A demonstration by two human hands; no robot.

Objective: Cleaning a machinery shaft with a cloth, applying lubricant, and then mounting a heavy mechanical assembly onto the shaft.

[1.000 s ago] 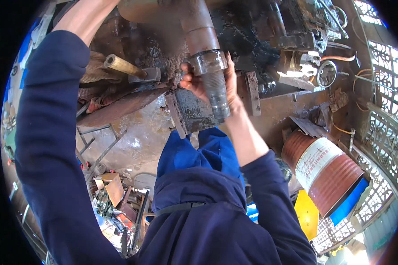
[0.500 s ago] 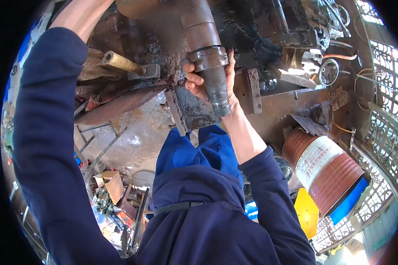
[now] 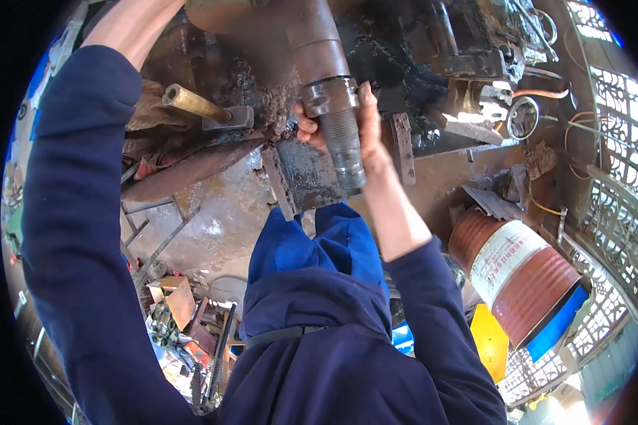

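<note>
A thick metal shaft slants down from the top edge, its lower end threaded and stepped. Around it, above the threads, sits a dark ring nut. My right hand is wrapped round this nut from behind, thumb up along its right side and fingertips showing at its left. The shaft's threaded end points down toward me between thumb and fingers. My left forearm reaches up past the top edge, left of the shaft; the left hand itself is cut off.
A hammer with a pale tubular handle lies on the greasy machine bed at left. Steel plates stick out below the shaft. At right are a small handwheel and a red and white drum. Clutter covers the floor lower left.
My right hand has shifted round the ring nut: its fingertips have drawn back behind the left side and the wrist has tilted. The nut's face looks turned. The left arm has barely moved.
</note>
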